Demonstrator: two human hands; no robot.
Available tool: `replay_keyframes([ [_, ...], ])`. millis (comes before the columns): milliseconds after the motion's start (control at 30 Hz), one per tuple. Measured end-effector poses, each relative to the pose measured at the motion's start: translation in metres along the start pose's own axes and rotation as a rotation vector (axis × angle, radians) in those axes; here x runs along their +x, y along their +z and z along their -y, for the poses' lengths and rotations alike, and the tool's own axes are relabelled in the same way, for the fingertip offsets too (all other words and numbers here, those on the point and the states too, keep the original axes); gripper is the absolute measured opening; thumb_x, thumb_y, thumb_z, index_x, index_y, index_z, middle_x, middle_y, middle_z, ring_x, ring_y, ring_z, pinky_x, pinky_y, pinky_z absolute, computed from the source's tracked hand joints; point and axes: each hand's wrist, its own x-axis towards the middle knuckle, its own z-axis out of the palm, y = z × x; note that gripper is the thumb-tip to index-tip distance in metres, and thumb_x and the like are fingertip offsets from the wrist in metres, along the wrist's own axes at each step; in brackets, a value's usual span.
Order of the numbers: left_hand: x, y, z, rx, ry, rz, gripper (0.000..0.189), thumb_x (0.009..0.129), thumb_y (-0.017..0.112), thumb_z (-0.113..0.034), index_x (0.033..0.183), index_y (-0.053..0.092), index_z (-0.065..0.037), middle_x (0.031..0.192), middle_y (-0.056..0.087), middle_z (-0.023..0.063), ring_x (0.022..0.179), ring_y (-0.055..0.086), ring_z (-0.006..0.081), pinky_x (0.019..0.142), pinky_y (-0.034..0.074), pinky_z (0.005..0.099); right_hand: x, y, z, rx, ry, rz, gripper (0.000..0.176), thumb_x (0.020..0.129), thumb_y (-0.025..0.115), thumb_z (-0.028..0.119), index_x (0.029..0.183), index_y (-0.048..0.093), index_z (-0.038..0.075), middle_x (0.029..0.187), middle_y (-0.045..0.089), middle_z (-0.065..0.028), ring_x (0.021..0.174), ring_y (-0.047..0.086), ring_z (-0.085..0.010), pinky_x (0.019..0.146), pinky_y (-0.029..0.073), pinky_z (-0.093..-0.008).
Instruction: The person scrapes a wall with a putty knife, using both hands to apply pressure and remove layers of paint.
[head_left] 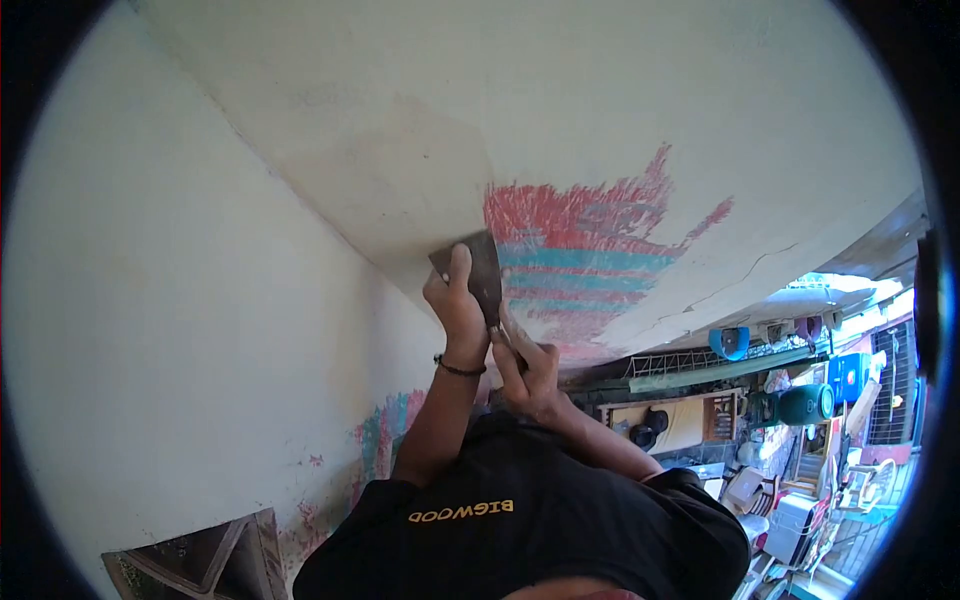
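A wide, dark metal scraper point(485, 280) lies with its blade close against the pale wall point(400, 150), near the inside corner. My left hand point(460, 315) grips the blade from the left side, one digit laid along its face. Below it, my right hand point(532, 375) is closed round the handle end, which is mostly hidden by the fingers. Right of the blade, a patch of red and turquoise old paint point(580, 240) shows on the wall, with ragged upper edges.
Another turquoise and red patch point(385, 430) marks the left wall, above a framed opening point(195, 555). A crack point(740, 280) runs across the wall at right. Beyond stand a green gas cylinder point(805, 404), a blue container point(850, 378), a hanging blue helmet-like object point(730, 343) and household clutter.
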Motion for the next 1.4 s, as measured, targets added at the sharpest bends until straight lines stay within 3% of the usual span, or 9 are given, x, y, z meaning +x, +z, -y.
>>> replay_keyframes([
  [100, 0.000, -0.010, 0.030, -0.015, 0.000, -0.031, 0.025, 0.096, 0.065, -0.023, 0.098, 0.064, 0.002, 0.090, 0.065, 0.0013, 0.079, 0.058, 0.0095, 0.075, 0.048, 0.0279, -0.016, 0.002, -0.021, -0.104, 0.002, 0.012, 0.045, 0.091, 0.056, -0.004, 0.132, 0.048, -0.018, 0.090, 0.068, -0.0312, 0.063, 0.067, -0.0166, 0.058, 0.052, -0.0280],
  [167, -0.002, -0.001, 0.010, -0.030, -0.027, -0.009, 0.025, 0.096, 0.065, -0.023, 0.099, 0.064, 0.002, 0.091, 0.065, 0.0018, 0.081, 0.058, 0.0097, 0.075, 0.048, 0.0283, -0.010, -0.005, 0.004, 0.013, 0.250, 0.067, 0.045, 0.090, 0.055, -0.003, 0.133, 0.048, -0.017, 0.089, 0.068, -0.0308, 0.067, 0.070, -0.0172, 0.062, 0.053, -0.0288],
  [367, -0.008, -0.009, 0.018, -0.051, -0.060, -0.013, 0.023, 0.096, 0.065, -0.021, 0.099, 0.064, 0.002, 0.090, 0.064, 0.0017, 0.080, 0.057, 0.0095, 0.075, 0.048, 0.0269, -0.018, 0.003, -0.015, 0.021, 0.092, 0.001, 0.046, 0.090, 0.054, -0.003, 0.134, 0.049, -0.014, 0.082, 0.068, -0.0257, 0.068, 0.066, -0.0115, 0.063, 0.051, -0.0258],
  [467, 0.004, 0.000, 0.020, -0.059, 0.045, -0.014, 0.022, 0.096, 0.065, -0.021, 0.097, 0.064, 0.001, 0.089, 0.063, 0.0010, 0.078, 0.056, 0.0091, 0.074, 0.047, 0.0263, -0.012, 0.004, -0.017, 0.041, 0.045, -0.067, 0.043, 0.090, 0.058, -0.002, 0.132, 0.054, -0.010, 0.067, 0.061, -0.0256, 0.056, 0.066, -0.0251, 0.058, 0.051, -0.0320],
  [667, 0.009, 0.012, -0.022, -0.013, 0.048, 0.045, 0.028, 0.096, 0.064, -0.022, 0.105, 0.065, 0.004, 0.098, 0.064, 0.0030, 0.084, 0.057, 0.0104, 0.077, 0.047, 0.0260, 0.018, -0.003, 0.019, 0.034, 0.144, -0.008, 0.040, 0.091, 0.057, -0.002, 0.130, 0.055, -0.012, 0.083, 0.067, -0.0297, 0.076, 0.073, -0.0256, 0.068, 0.054, -0.0326],
  [800, 0.004, -0.008, 0.023, 0.028, 0.039, 0.007, 0.028, 0.097, 0.063, -0.022, 0.105, 0.065, 0.004, 0.099, 0.065, 0.0035, 0.085, 0.057, 0.0105, 0.078, 0.046, 0.0272, -0.011, 0.009, -0.015, 0.033, -0.003, -0.099, 0.044, 0.091, 0.055, -0.004, 0.133, 0.050, -0.015, 0.072, 0.065, -0.0204, 0.059, 0.058, -0.0086, 0.054, 0.046, -0.0261],
  [1033, 0.004, 0.012, -0.021, -0.032, -0.028, 0.057, 0.026, 0.098, 0.063, -0.024, 0.100, 0.065, 0.002, 0.091, 0.065, 0.0020, 0.080, 0.058, 0.0089, 0.070, 0.048, 0.0264, 0.013, 0.001, 0.005, 0.060, 0.011, -0.028, 0.048, 0.090, 0.055, -0.003, 0.135, 0.047, -0.016, 0.092, 0.069, -0.0295, 0.071, 0.068, -0.0150, 0.064, 0.053, -0.0287],
  [1233, 0.005, 0.013, -0.010, -0.078, -0.019, 0.018, 0.026, 0.096, 0.064, -0.026, 0.097, 0.062, 0.000, 0.086, 0.064, 0.0039, 0.071, 0.060, 0.0102, 0.063, 0.049, 0.0264, 0.003, -0.008, 0.011, 0.068, 0.216, 0.051, 0.048, 0.089, 0.055, -0.003, 0.135, 0.048, -0.014, 0.094, 0.070, -0.0268, 0.070, 0.066, -0.0145, 0.066, 0.052, -0.0281],
  [1400, -0.004, 0.032, -0.051, -0.117, -0.057, 0.053, 0.029, 0.097, 0.063, -0.029, 0.095, 0.062, -0.001, 0.085, 0.064, 0.0042, 0.069, 0.060, 0.0111, 0.061, 0.049, 0.0269, 0.017, -0.002, 0.020, 0.079, 0.082, -0.021, 0.047, 0.090, 0.056, -0.002, 0.136, 0.049, -0.012, 0.084, 0.070, -0.0232, 0.071, 0.068, -0.0167, 0.064, 0.052, -0.0283],
])
